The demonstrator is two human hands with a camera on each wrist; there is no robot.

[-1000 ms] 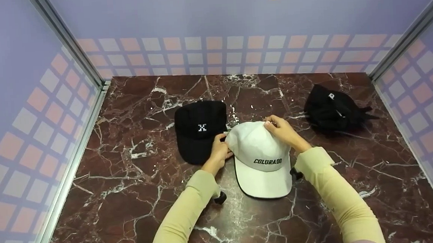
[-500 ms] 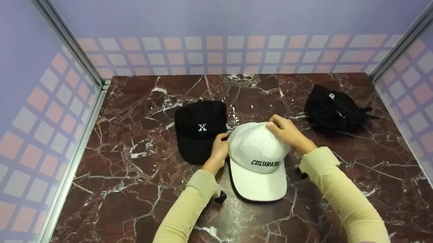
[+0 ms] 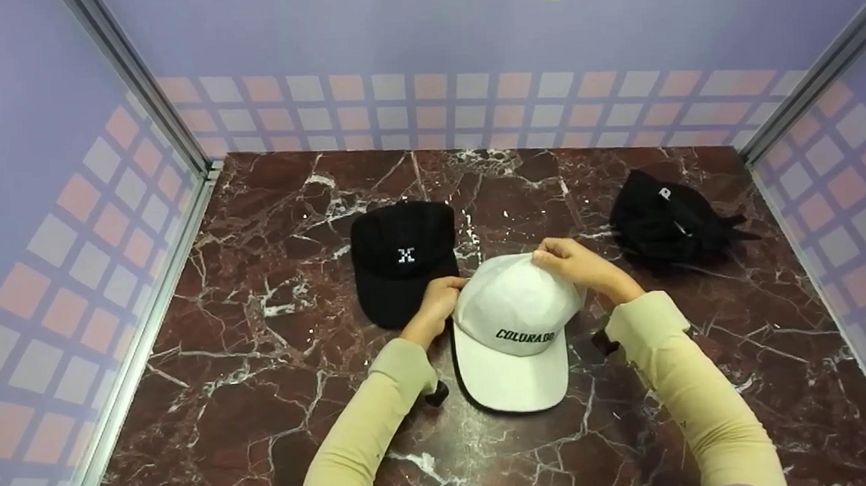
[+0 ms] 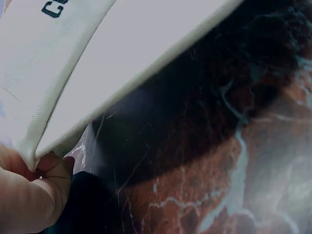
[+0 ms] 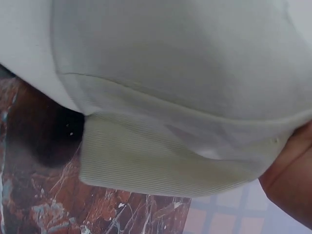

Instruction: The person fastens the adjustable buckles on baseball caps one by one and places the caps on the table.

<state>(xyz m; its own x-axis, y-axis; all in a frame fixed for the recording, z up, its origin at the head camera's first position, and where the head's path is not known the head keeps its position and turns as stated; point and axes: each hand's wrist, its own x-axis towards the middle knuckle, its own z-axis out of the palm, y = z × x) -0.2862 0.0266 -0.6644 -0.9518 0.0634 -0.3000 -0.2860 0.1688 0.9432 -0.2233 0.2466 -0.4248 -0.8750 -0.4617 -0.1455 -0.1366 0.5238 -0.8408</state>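
Note:
A white baseball cap (image 3: 516,305) lettered COLORADO is in the middle of the head view, brim toward the person. My left hand (image 3: 438,306) pinches its left edge near the brim's corner; the left wrist view shows thumb and fingers (image 4: 46,195) on that corner. At the top of the crown, my right hand (image 3: 573,264) pinches the fabric. In the right wrist view the cap's side (image 5: 161,136) fills most of the picture, with a folded-out band along its lower edge. Left of it lies a black cap (image 3: 404,263) with a white X-like mark, partly overlapped by my left hand.
Another black cap (image 3: 664,217), marked with a white P, lies on its side at the back right. All stand on a dark red marbled tabletop (image 3: 262,404). Lilac panels with pink and white squares (image 3: 429,112) enclose the back and both sides.
The white cap has shifted slightly toward the person and to the left, turning a little. Both hands keep their hold and move with it. The black caps stay put.

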